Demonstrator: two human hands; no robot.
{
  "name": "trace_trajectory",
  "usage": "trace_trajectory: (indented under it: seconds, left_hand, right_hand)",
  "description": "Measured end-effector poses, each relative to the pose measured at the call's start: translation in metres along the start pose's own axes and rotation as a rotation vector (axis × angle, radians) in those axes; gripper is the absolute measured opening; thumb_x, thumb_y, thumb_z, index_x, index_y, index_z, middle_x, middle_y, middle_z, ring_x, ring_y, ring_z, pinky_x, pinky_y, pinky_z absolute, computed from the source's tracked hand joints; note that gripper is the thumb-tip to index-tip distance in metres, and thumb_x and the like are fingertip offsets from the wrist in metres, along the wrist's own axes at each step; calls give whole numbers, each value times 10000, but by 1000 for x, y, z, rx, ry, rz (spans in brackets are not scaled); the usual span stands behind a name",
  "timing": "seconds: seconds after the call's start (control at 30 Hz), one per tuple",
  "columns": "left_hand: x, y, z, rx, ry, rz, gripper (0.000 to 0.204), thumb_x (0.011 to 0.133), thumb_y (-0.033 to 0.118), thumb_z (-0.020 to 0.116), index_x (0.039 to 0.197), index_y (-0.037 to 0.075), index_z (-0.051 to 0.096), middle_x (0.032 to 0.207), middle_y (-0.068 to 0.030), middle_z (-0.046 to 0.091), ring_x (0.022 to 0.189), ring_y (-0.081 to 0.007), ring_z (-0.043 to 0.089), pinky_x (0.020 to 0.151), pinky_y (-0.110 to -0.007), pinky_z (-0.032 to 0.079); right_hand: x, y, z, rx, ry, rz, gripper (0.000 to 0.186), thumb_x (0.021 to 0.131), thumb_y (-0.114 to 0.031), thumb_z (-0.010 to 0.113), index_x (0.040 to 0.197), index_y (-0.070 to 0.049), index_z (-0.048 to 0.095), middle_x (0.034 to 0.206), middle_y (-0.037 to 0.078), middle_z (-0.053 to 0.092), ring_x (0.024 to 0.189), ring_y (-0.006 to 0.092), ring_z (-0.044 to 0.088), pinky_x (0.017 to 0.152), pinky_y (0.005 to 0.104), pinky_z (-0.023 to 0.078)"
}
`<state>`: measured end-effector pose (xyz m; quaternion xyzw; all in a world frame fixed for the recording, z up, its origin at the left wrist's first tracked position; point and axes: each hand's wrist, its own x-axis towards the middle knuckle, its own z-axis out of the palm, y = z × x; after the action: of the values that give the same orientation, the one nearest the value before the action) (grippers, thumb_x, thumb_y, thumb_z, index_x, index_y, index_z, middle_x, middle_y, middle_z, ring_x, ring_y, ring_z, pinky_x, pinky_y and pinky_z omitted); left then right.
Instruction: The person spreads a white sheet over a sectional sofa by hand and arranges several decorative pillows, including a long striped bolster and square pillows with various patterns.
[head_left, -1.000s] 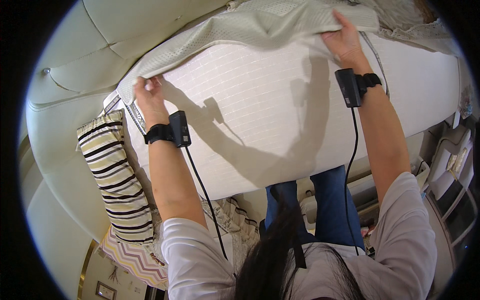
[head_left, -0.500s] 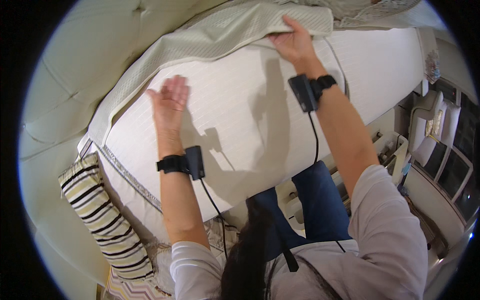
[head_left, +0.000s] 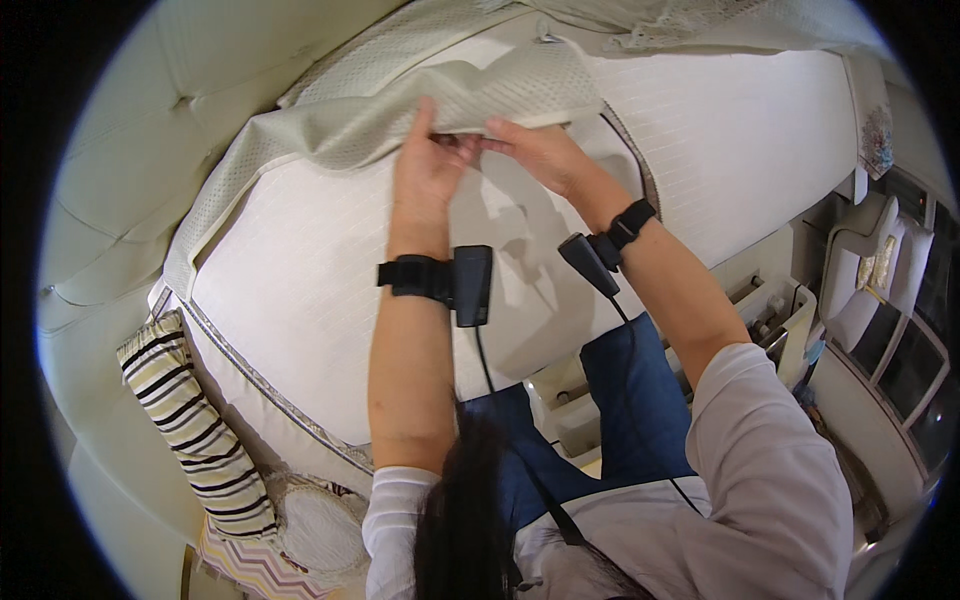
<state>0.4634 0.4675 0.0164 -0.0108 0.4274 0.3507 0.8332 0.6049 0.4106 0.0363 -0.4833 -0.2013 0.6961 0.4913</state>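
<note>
A pale, textured bed cover (head_left: 510, 85) lies bunched along the far side of a white mattress (head_left: 310, 230). My left hand (head_left: 432, 165) grips the cover's near edge, thumb on top and fingers curled underneath. Close beside it, my right hand (head_left: 535, 152) holds the same edge, with the fingertips of both hands almost meeting. The fingers are partly hidden under the fabric. Both wrists carry a black strap with a small black box and a cable.
A striped cushion (head_left: 200, 430) leans at the left by a zigzag-patterned pillow (head_left: 260, 560). The tufted headboard (head_left: 120, 230) curves along the left. Lacy fabric (head_left: 690, 25) lies at the far right. An open drawer (head_left: 780, 320) and a pale chair (head_left: 860, 260) stand to the right.
My left hand has moved right and taken hold of the cover's edge. My right hand has drawn leftward and nearer with the cover, whose right end has shifted left, baring more mattress.
</note>
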Motion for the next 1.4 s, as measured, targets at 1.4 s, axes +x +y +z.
trace_trajectory:
  seconds: [1.4]
  left_hand:
    - [65, -58, 123, 1463, 283, 868, 251, 802, 115, 664, 1021, 17, 588, 640, -62, 609, 593, -96, 588, 576, -234, 472]
  right_hand:
    - [73, -97, -183, 408, 143, 9, 287, 896, -181, 509, 1118, 0, 494, 1157, 153, 510, 1115, 276, 460, 993, 411, 364]
